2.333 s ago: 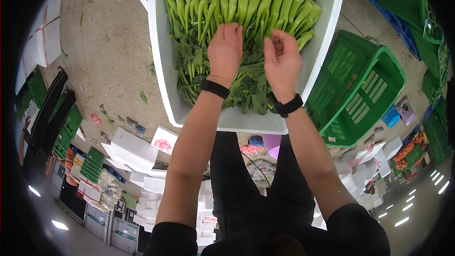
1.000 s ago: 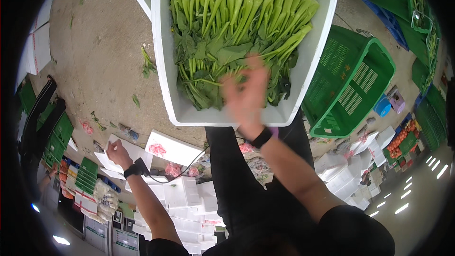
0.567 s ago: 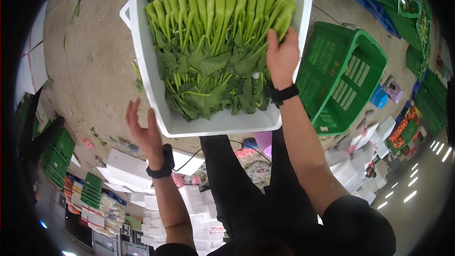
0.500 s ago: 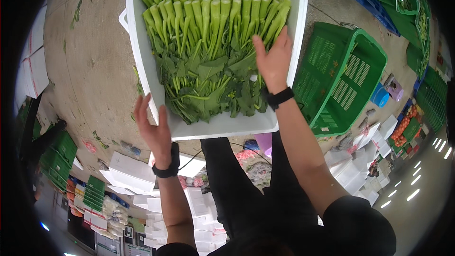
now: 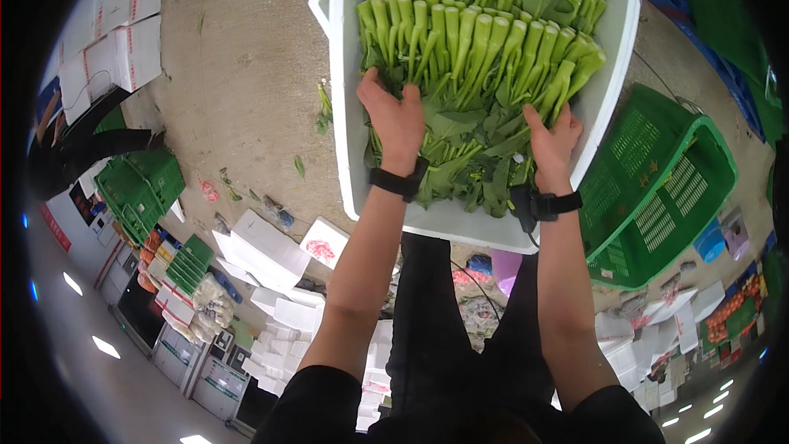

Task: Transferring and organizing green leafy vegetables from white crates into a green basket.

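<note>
A deep white foam box (image 5: 349, 173) stands in front of my legs, filled with rows of leafy green vegetables (image 5: 481, 41). Their thick pale-green stalks have cut ends pointing away from me, while the dark leaves lie toward me. My left hand (image 5: 396, 127) is inside the box at the left edge of the nearer row, thumb apart from the fingers, touching leaves and stalks. At the right edge of that row my right hand (image 5: 555, 144) rests against the stalks, thumb and fingers apart. Each wrist wears a black band; the right one carries a small dark device.
A green plastic crate (image 5: 657, 185) lies tilted right of the box. Beyond it are a blue tub (image 5: 709, 240) and a purple container (image 5: 735, 234). White foam pieces (image 5: 267, 251) litter the floor near my legs. Another person's dark sleeve (image 5: 99, 148) shows at the far left.
My left hand has gone from outside the box's left wall into it, onto the vegetables. My right hand stays at the row's right edge. The view has shifted, so the box appears farther right.
</note>
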